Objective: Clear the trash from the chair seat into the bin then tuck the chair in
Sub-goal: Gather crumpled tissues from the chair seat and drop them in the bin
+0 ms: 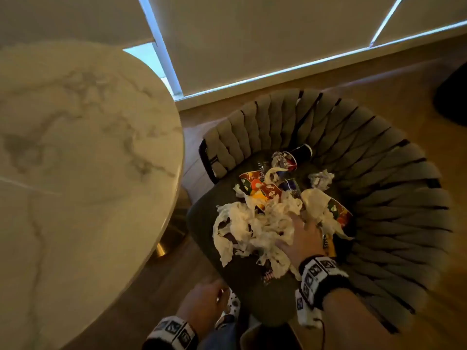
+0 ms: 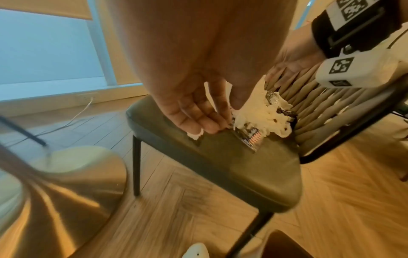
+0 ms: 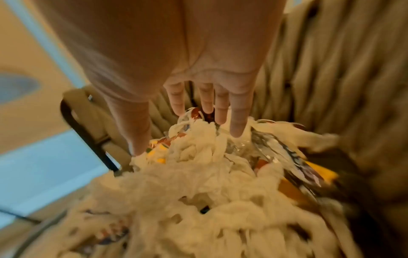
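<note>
Left hand (image 2: pixel 194 111) low at the seat's (image 2: pixel 253 167) near edge, fingers loosely curled, holding nothing I can make out. Right hand (image 1: pixel 300 236) spread flat, fingers straight, pressing into the tissue heap (image 1: pixel 255 223). Beyond it, wrappers (image 1: pixel 260 188) and a cup (image 1: pixel 298 154) toward the woven backrest (image 1: pixel 379 173). Risk: loose scraps sliding off onto the floor (image 2: pixel 176 192) if scooped one-handed. Bin not in view.
</note>
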`<state>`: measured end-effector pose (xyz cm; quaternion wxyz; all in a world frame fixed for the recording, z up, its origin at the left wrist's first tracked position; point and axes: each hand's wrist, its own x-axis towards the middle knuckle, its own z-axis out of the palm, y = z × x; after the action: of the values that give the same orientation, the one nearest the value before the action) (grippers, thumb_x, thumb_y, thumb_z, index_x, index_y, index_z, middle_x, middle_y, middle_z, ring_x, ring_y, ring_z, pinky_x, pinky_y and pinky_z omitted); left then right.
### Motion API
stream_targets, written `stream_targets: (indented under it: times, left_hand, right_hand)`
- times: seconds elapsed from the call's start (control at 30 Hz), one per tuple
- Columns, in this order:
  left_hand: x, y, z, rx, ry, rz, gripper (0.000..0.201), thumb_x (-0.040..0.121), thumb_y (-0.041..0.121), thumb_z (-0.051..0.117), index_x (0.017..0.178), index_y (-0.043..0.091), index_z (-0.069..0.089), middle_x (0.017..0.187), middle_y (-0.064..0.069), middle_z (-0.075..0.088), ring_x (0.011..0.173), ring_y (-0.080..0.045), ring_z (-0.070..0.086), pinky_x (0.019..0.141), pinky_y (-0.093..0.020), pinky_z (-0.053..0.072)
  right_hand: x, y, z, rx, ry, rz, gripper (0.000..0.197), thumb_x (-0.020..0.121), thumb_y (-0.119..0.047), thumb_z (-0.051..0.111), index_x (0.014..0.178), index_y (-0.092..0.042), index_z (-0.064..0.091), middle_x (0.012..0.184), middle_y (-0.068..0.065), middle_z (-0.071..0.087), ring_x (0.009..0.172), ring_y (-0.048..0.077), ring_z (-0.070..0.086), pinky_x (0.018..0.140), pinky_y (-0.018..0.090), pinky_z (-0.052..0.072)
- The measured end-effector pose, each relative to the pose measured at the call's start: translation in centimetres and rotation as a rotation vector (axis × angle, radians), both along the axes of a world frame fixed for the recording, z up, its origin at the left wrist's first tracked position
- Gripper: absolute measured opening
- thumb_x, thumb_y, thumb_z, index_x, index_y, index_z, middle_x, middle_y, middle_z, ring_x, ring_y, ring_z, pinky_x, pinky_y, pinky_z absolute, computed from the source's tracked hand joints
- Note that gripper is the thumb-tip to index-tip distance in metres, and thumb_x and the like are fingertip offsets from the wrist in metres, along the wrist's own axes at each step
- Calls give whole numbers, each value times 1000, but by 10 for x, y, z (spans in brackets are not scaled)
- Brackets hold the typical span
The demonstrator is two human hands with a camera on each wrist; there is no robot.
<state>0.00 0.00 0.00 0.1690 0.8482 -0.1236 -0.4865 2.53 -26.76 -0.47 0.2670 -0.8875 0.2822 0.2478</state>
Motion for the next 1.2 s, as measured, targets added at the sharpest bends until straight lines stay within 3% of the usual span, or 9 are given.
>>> stream_targets:
  times: [0.1, 0.2, 0.33, 0.4, 0.6, 0.77, 0.87, 1.03, 1.2]
  left_hand:
    - [41, -19, -22, -64, -249, -4, 34, 101, 45, 45, 134, 37, 47, 134, 8, 43, 114, -7, 45, 96, -24, 46]
    - [71, -44, -45, -89, -418, 2, 51, 98, 47, 50, 146, 35, 35, 152, 3, 28, 137, -18, 31, 108, -32, 40]
    - [95, -67, -81, 26, -470, -75, 82, 87, 60, 61, 154, 44, 16, 163, -4, -4, 149, -36, 0, 118, -52, 23]
    - [102, -73, -93, 66, -431, -97, 80, 83, 58, 67, 151, 44, 26, 164, -3, -12, 150, -39, -5, 117, -55, 22]
    - [118, -66, -106, 15, -430, -49, 45, 90, 24, 70, 132, 22, 55, 154, -4, 29, 129, -27, 43, 93, -30, 51]
    - [123, -61, -94, -133, -362, 84, 48, 90, 20, 69, 132, 25, 45, 134, 2, 49, 96, -7, 55, 79, -20, 50]
    - [122, -63, -86, -252, -349, 249, 70, 90, 15, 70, 147, 31, 32, 127, 12, 41, 92, -3, 53, 69, -9, 40]
    - [115, -71, -68, -320, -439, 350, 33, 96, 13, 60, 129, 15, 58, 116, 4, 44, 100, -10, 51, 83, -16, 46]
    - [97, -73, -55, -432, -416, 412, 38, 95, 3, 55, 130, 16, 58, 126, 12, 44, 112, -4, 49, 78, 0, 42]
  right_hand:
    - [26, 1, -25, -61, 79, 204, 109, 73, -46, 75, 146, -47, -6, 158, 4, -11, 143, 39, 5, 108, 56, 28]
    - [31, 2, -60, -149, 69, 330, 104, 80, -36, 69, 142, -52, -14, 153, 9, 3, 138, 38, 17, 99, 48, 41]
    - [30, -6, -84, -145, 22, 308, 76, 84, -14, 58, 143, -42, 20, 136, 9, 24, 126, 35, 31, 93, 47, 46]
    - [32, -10, -87, -136, -12, 289, 66, 82, -11, 58, 138, -35, 34, 133, 10, 28, 123, 35, 35, 96, 47, 46]
    - [34, -13, -86, -126, -91, 260, 50, 82, -12, 61, 127, -23, 45, 143, 10, 30, 130, 34, 36, 101, 43, 42]
    - [35, -13, -76, -73, 13, 204, 91, 81, -28, 69, 148, -35, 9, 138, 12, 32, 127, 33, 39, 102, 45, 42]
    - [32, -15, -69, -141, -55, 176, 77, 78, -34, 71, 141, -17, 31, 136, 13, 33, 128, 34, 38, 104, 43, 38]
    - [20, -23, -49, -190, -337, 24, 65, 66, -29, 79, 116, -2, 48, 127, 20, 42, 117, 38, 43, 97, 45, 42]
    - [0, -29, -24, -40, -414, -77, 73, 76, -28, 67, 139, -41, 33, 108, 2, 58, 100, 22, 54, 90, 40, 47]
